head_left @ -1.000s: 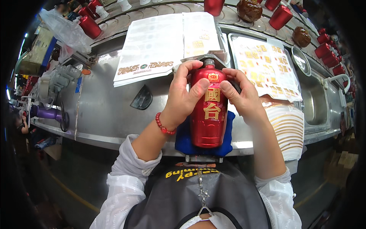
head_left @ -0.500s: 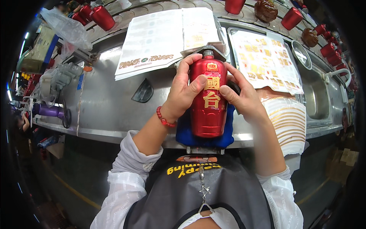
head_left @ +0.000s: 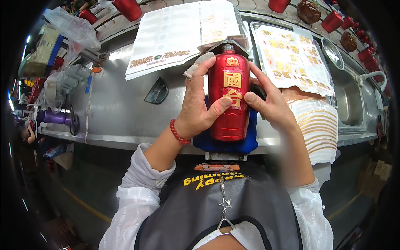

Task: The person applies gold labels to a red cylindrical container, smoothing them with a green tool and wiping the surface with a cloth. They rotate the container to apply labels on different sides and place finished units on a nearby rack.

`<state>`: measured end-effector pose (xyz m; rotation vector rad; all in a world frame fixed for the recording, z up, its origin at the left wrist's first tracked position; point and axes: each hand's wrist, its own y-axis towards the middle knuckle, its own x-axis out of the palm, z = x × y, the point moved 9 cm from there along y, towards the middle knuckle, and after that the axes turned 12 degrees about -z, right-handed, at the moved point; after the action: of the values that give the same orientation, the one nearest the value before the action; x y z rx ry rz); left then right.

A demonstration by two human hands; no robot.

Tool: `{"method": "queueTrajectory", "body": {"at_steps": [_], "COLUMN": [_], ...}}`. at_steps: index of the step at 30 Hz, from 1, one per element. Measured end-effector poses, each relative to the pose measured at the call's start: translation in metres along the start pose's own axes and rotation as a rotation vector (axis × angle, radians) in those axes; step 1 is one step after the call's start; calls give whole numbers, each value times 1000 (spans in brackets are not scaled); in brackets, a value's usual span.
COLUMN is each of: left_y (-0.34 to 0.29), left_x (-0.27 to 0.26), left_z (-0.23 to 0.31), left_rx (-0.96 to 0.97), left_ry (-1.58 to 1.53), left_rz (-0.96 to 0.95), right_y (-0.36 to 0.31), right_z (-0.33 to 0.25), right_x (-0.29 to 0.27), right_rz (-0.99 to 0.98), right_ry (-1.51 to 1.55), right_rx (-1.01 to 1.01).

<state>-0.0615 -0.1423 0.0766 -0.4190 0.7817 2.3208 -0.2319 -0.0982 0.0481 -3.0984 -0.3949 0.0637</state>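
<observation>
A glossy red bottle (head_left: 230, 118) with gold lettering lies on a blue cloth (head_left: 251, 139), its bare neck pointing away from me. My left hand (head_left: 196, 102) grips its left side, with the thumb pressed on the lower gold character. On the opposite side my right hand (head_left: 268, 102) holds the bottle, thumb on its front edge and fingers along the shoulder. A grey cloth-like piece (head_left: 192, 68) shows beside my left fingers. Something dark and rounded (head_left: 258, 91) sits under my right hand, partly hidden.
White decal sheets (head_left: 166, 37) lie ahead to the left; a tray of gold-and-red decals (head_left: 287, 58) stands right. Curved gold-striped strips (head_left: 316, 129) hang near the sink (head_left: 350, 108). A dark scraper-like piece (head_left: 157, 91) rests on the steel table (head_left: 121, 104). Red bottles (head_left: 332, 21) line the conveyor (head_left: 258, 8).
My left thumb has slid down from the upper character to the lower one. The held bottle appears slightly higher in view. Bottles on the conveyor have shifted right.
</observation>
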Motion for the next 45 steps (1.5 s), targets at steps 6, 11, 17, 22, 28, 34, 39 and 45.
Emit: {"method": "queueTrajectory", "body": {"at_steps": [6,11,17,22,28,34,39,45], "left_y": [1,3,0,1,13,42,56,9], "left_x": [2,2,-1,0,-13,-8,-12,1], "left_z": [-3,-1,-2,2,37,29,17,41], "left_rx": [-42,5,31,45,272,319,221,266], "left_ry": [-83,-46,21,9,478,633,539,643], "left_rz": [-54,4,5,22,-158,-255,-268,-204], "right_y": [-1,-7,-11,63,70,47,37,26], "right_z": [-1,0,-82,-106,-113,-87,-76,-82], "right_x": [2,-3,-20,-5,-44,-59,-59,-40], "right_rz": [-8,30,197,-198,91,237,269,277], "right_ry": [-72,-114,-590,-861,-683,-571,-485,-582], "right_rx": [-33,-32,-208,-151,-354,-195,-173,-291]}}
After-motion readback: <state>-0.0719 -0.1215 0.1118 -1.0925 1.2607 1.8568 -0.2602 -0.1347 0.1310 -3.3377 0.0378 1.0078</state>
